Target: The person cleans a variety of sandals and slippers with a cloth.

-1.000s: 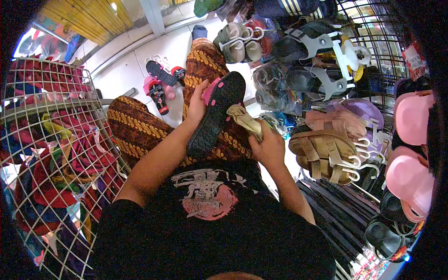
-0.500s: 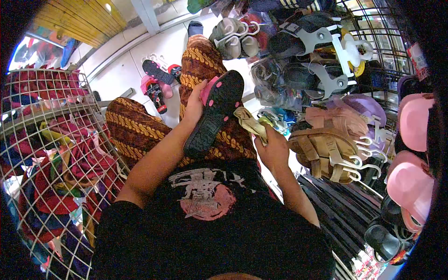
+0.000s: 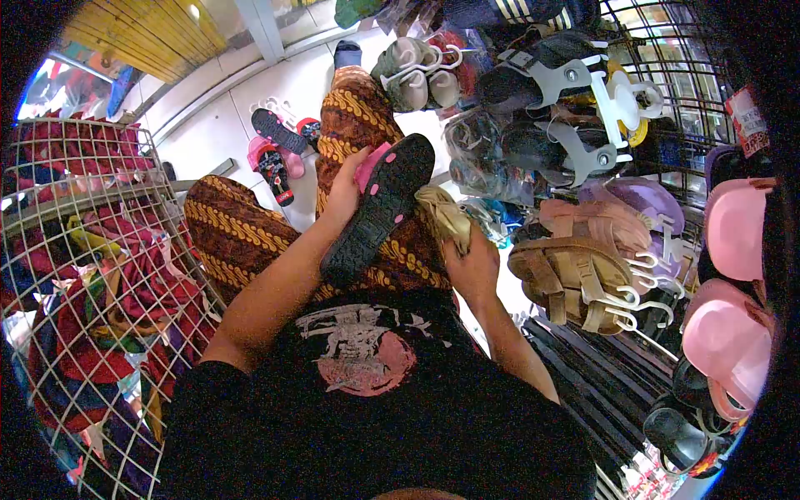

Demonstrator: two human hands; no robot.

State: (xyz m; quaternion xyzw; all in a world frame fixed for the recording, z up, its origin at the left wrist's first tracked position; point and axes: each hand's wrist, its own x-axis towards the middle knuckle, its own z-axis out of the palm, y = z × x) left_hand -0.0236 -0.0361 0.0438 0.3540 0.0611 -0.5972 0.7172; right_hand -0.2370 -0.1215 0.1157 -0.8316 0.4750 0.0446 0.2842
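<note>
My left hand [image 3: 340, 193] grips a black sandal [image 3: 372, 208] with pink studs and a pink upper, its sole turned up towards me, over my patterned brown trousers [image 3: 229, 225]. My right hand [image 3: 472, 258] holds a crumpled beige cloth [image 3: 444, 213] right beside the sandal's lower edge, touching or nearly touching the sole.
A white wire basket [image 3: 92, 275] full of colourful goods stands at my left. At my right a rack holds hung sandals: tan ones [image 3: 571, 271], pink ones [image 3: 729, 275], grey and black ones [image 3: 542, 92]. More sandals [image 3: 275, 154] lie on the white tiled floor ahead.
My right hand with the cloth has shifted slightly along the sandal's sole. The sandal stays in my left hand, and the view has drifted a little.
</note>
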